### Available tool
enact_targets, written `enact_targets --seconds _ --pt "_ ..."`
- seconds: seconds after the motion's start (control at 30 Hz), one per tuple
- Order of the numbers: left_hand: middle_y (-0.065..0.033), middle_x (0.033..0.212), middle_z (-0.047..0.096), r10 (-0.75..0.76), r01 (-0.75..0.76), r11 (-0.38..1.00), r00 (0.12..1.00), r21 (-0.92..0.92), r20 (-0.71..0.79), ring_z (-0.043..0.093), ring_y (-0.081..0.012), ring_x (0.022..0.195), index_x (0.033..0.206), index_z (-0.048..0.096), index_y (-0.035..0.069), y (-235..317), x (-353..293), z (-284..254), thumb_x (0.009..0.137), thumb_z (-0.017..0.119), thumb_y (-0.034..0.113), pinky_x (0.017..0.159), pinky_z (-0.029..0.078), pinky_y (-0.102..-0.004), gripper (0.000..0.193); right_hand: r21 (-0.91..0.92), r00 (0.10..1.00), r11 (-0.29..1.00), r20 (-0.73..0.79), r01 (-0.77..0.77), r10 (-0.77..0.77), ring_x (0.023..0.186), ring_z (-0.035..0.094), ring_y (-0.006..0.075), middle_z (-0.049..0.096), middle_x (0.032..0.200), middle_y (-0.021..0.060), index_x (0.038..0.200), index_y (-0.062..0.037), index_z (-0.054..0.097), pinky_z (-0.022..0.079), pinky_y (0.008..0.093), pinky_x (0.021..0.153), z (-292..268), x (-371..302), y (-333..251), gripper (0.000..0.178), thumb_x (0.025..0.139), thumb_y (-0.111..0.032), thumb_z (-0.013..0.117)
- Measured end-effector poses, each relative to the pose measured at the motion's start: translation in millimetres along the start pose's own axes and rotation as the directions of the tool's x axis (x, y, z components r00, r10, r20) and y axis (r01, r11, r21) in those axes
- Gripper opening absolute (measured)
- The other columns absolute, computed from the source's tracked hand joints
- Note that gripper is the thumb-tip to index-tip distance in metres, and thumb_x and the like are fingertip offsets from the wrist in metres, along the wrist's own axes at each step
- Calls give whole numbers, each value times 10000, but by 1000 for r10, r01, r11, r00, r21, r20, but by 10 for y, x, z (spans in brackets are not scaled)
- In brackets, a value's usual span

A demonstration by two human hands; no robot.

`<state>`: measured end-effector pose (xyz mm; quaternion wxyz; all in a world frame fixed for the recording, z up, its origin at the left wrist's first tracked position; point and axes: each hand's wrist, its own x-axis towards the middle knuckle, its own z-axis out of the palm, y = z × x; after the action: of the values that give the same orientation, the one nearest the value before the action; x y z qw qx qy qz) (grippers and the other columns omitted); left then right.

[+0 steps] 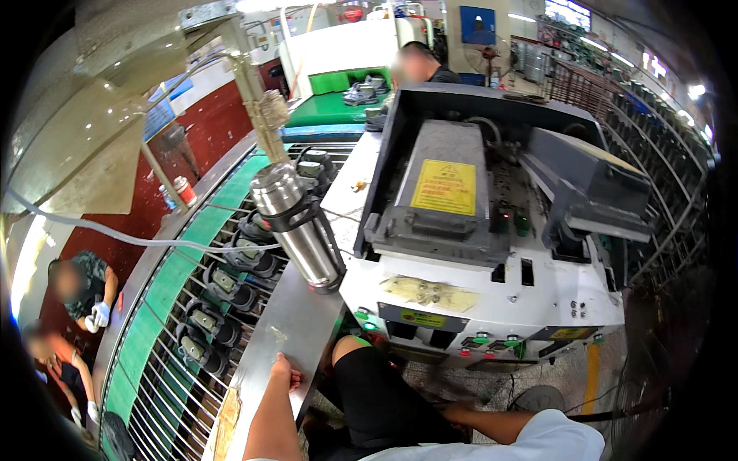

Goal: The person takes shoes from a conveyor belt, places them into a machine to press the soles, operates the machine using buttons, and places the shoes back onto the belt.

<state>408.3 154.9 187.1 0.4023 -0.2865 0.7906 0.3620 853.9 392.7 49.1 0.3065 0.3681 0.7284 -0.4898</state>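
Observation:
My left hand (286, 374) rests on the metal ledge (280, 330) beside the conveyor, its fingers loosely curled and nothing visible in them. My right hand (455, 416) lies low against my black shorts, its fingers hidden by the leg and the dim light. Ahead of my left hand, a steel thermos flask (307, 250) with a dark handle stands on the ledge, touched by neither hand. Left of the ledge, several dark shoes (217, 323) sit in a row on the conveyor rods.
A white and black machine (484, 296) with green and red buttons fills the right front. Across the conveyor (154, 307) are two people with gloved hands (98, 315); another person (438, 73) is behind the machine. Shoes (361, 92) lie on a green surface. A grey hose (138, 240) crosses the conveyor.

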Motion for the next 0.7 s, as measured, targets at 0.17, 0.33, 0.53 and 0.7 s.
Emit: enact_targets --seconds 0.17,0.33,0.53,0.7 --pt "-78 510 464 50 -51 998 999 26 9 450 -239 427 670 544 16 -55 -48 -26 845 213 725 430 390 -360 802 3 984 999 173 -33 32 490 556 219 574 583 109 795 -45 692 454 386 466 -89 50 -46 482 848 -499 538" --pt "-109 516 484 44 -43 999 997 -21 63 462 -261 431 688 549 -18 -146 273 -128 863 171 725 419 394 -391 852 -586 934 768 -52 259 -355 822 640 321 656 858 154 921 -73 667 501 451 680 -595 -787 -952 356 830 -399 558" --pt "-95 500 460 10 -10 1000 1000 7 29 452 -262 434 670 531 2 -124 197 -93 857 169 737 426 363 -374 840 -611 16 658 -727 440 -687 674 620 262 630 703 59 743 -117 614 483 377 607 -2294 -1783 -1525 48 742 -155 644" --pt "-86 497 453 -33 33 999 999 -16 16 444 -258 437 670 532 9 -166 211 -140 845 165 756 441 360 -368 851 -536 -391 835 -801 126 -455 804 578 291 602 821 89 869 -73 609 460 408 686 -4204 -1778 -1315 178 703 -120 655"
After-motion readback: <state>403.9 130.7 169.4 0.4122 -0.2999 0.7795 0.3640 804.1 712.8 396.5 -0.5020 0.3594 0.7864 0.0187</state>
